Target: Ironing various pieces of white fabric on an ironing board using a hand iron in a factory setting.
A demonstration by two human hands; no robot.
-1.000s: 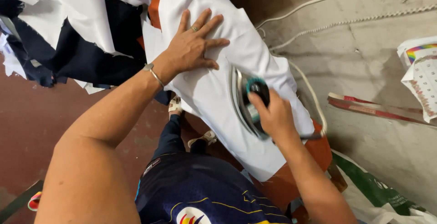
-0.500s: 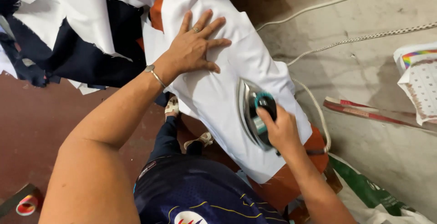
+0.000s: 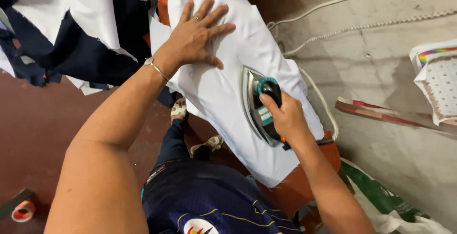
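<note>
The right hand (image 3: 285,117) has its fingers closed around the dark handle of the iron (image 3: 259,105), which stands flat on the white cloth (image 3: 223,96), a little to 4 o'clock from the picture's middle. The left hand (image 3: 195,36) lies at 11 o'clock from the iron, palm down on the same cloth, fingers spread apart and pressing flat; they hold nothing. The cloth covers an orange ironing board (image 3: 328,155), whose end shows at 4 o'clock from the iron. A white cord (image 3: 323,103) hangs just beside the board. Dark blue and white fabrics (image 3: 85,34) are piled at 10 o'clock. A tape roll (image 3: 23,211) lies on the red floor (image 3: 43,134) at 8 o'clock.
</note>
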